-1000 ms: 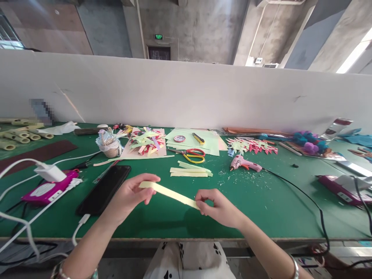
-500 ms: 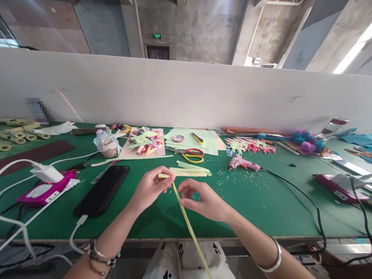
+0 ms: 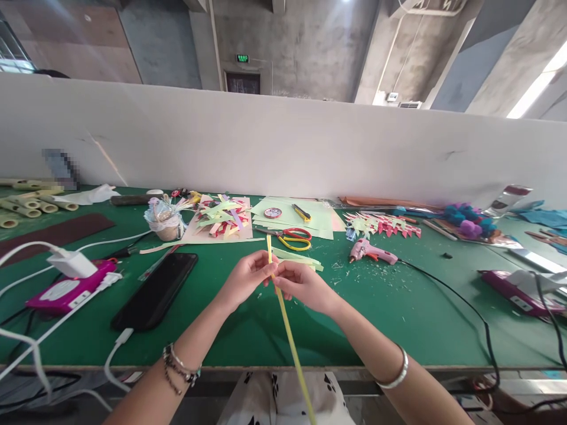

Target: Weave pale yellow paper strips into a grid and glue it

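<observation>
A long, narrow yellow paper strip runs from above my fingertips down over the table's front edge towards my lap. My left hand pinches it near its upper end, which sticks up past the thumb. Close beside it, my right hand pinches the same strip, the fingertips of both hands nearly touching. Just beyond the hands lie several loose pale green and yellow paper strips, partly hidden by my fingers. Behind those are scissors with red and yellow handles.
A pink glue gun lies at right among clear scraps, its black cord trailing off. At left are a black phone and a magenta power strip. Further back are a pile of paper strips, a cutter and a tape roll.
My right hand has moved up and left and closed on the strip beside my left hand. The strip's upper end, earlier pointing left, now points up and away from me.
</observation>
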A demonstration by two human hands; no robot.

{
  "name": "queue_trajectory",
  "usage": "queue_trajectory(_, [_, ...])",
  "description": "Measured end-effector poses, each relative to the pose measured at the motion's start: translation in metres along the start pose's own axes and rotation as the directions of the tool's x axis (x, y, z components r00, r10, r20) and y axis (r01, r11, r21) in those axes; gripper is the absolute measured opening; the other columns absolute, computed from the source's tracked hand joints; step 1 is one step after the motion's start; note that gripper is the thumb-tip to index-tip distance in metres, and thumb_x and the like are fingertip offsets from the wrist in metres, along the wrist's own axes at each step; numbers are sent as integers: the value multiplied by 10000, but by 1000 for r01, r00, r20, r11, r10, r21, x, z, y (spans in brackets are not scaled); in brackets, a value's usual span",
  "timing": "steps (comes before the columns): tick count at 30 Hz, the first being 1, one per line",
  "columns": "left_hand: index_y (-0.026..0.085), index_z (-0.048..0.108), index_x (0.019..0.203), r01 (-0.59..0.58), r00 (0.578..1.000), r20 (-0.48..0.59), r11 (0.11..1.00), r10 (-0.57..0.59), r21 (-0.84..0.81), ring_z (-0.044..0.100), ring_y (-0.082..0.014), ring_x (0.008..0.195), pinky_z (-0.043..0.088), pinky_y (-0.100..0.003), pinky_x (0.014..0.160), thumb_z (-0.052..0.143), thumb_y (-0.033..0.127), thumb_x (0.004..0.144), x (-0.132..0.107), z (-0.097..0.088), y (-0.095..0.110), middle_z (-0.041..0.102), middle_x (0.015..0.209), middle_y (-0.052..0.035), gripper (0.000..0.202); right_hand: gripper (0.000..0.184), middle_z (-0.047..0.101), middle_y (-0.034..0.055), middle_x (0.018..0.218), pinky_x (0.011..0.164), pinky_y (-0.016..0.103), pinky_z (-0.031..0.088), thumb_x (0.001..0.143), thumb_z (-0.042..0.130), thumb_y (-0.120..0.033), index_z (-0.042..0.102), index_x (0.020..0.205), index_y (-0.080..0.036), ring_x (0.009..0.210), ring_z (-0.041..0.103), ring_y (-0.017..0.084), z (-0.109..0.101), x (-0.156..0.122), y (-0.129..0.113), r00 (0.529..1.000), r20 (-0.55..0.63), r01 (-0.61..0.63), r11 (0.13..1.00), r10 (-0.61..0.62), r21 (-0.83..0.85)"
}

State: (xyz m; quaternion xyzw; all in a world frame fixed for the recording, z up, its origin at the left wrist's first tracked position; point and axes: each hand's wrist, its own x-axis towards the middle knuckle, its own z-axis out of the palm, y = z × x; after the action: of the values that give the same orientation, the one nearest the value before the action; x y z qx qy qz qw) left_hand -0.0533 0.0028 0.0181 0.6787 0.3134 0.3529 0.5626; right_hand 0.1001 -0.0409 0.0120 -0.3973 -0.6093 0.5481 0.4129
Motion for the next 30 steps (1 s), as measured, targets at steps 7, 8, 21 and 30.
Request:
queue_trajectory(7, [158, 535, 738, -42, 998, -39, 999, 42, 6, 434, -80, 505, 367, -205, 488, 540, 500, 776, 0, 6, -5, 469, 596, 42, 345, 287, 559, -9, 651, 492, 237, 447, 797, 496, -452, 534, 786, -168, 483, 502, 80, -5, -4, 0, 1000, 1, -21, 999, 21, -31])
queue_trajectory(8, [159, 540, 750, -37, 998, -40, 999, 39, 38, 436, -80, 499, 361, -203, 483, 528, 498, 785, 0, 7, -5, 469, 592, 43, 341, 281, 557, -10, 650, 485, 237, 441, 801, 487, -449, 526, 791, -171, 477, 502, 82, -6, -3, -1, 999, -26, -22, 997, 20, -74])
queue_trajectory(21, [164, 536, 677, -14, 993, -111, 960, 47, 281, 424, -98, 449, 296, -204, 426, 418, 432, 836, 11, 19, -5, 428, 497, 42, 333, 258, 421, -60, 503, 424, 198, 302, 810, 451, -374, 428, 626, -193, 437, 384, 69, -24, 24, -9, 951, -254, 116, 964, -178, -239])
queue_trajectory(30, [182, 429, 592, -105, 972, -163, 936, 168, 336, 367, -92, 435, 267, -203, 423, 434, 420, 813, 51, 21, -10, 356, 472, 53, 324, 329, 428, -63, 384, 339, 181, 232, 804, 444, -370, 418, 534, -184, 311, 317, 37, -29, 29, 3, 949, -312, 39, 999, -47, -32])
